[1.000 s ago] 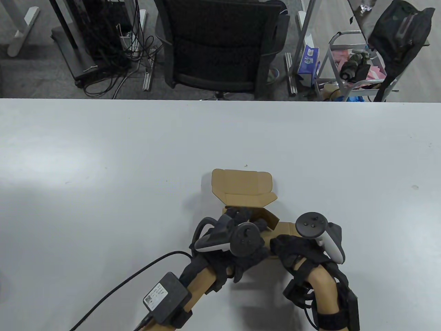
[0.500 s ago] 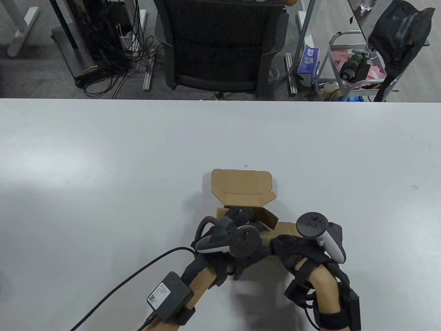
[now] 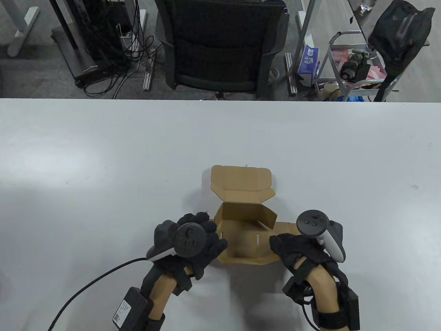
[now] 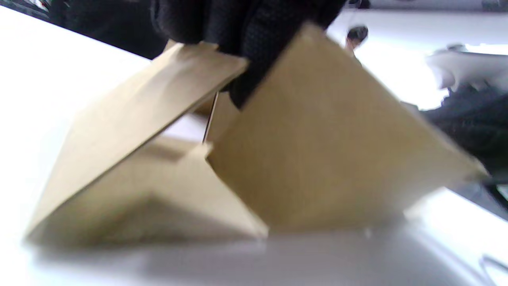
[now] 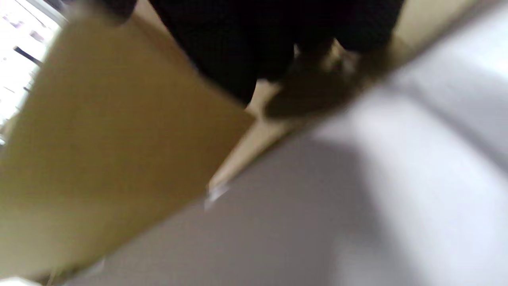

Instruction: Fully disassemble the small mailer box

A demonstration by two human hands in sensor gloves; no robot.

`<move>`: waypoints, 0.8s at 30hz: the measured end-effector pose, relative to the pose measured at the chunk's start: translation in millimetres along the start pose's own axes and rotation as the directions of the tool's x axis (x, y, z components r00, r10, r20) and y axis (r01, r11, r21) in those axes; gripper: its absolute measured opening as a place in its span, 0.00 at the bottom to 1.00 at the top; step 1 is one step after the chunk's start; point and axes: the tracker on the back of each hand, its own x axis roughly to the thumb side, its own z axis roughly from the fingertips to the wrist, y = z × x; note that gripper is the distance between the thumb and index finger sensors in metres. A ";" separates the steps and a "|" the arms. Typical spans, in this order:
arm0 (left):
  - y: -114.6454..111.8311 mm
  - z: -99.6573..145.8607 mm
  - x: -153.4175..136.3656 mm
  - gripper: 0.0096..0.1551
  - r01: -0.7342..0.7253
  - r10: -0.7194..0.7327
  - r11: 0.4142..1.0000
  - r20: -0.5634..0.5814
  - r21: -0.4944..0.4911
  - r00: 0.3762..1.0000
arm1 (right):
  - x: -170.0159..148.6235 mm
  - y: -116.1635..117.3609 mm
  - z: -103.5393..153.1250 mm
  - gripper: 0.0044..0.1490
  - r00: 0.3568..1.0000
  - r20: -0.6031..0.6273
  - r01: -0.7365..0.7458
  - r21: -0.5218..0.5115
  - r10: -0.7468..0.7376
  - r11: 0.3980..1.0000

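A small brown cardboard mailer box (image 3: 244, 238) sits near the front middle of the white table (image 3: 103, 155). Its lid (image 3: 241, 179) is open and leans toward the far side. Its inside is in plain sight. My left hand (image 3: 213, 238) is at the box's left side. In the left wrist view its fingers (image 4: 254, 47) pinch the top edge of a side panel (image 4: 139, 119), beside the box's wall (image 4: 325, 151). My right hand (image 3: 279, 244) grips the box's right side. In the blurred right wrist view its fingers (image 5: 238, 51) lie over the cardboard (image 5: 99, 139).
A black office chair (image 3: 224, 44) stands beyond the table's far edge. A metal cart (image 3: 351, 65) with clutter stands at the back right. A black cable (image 3: 86, 286) trails from my left forearm across the table's front left.
My left hand has moved from over the inside of the box out to its left side, and the interior now shows. The lid has tipped slightly farther back. My right hand has stayed put.
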 end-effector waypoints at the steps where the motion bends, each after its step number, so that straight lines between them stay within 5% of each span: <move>1: 4.7 2.6 -2.1 0.42 0.043 -0.042 0.998 -0.009 0.037 0.999 | 2.4 -3.2 2.4 0.40 1.000 0.011 -0.013 -0.052 0.014 0.999; 5: 9.7 6.7 -14.3 0.42 0.148 -0.144 0.989 -0.131 0.020 0.981 | 14.8 -15.2 14.7 0.35 0.992 0.094 -0.064 -0.200 0.085 0.978; 9: 9.4 7.5 -32.1 0.42 0.211 -0.219 0.976 -0.257 -0.058 0.941 | 20.2 -11.7 17.7 0.31 0.985 0.128 -0.095 -0.169 0.117 0.981; 16: -12.6 2.7 -61.0 0.42 0.034 -0.126 0.967 -0.357 -0.254 0.926 | 26.5 -4.2 17.7 0.30 0.972 0.165 -0.151 -0.115 0.169 0.982; 21: -8.9 3.3 -59.8 0.42 0.053 -0.130 0.973 -0.342 -0.226 0.930 | 32.5 0.5 18.7 0.31 0.944 0.275 -0.173 -0.061 0.183 0.983; 24: 7.7 7.1 -42.4 0.42 0.158 -0.173 0.984 -0.278 -0.079 0.945 | 37.6 5.7 20.0 0.31 0.913 0.345 -0.224 -0.024 0.219 0.974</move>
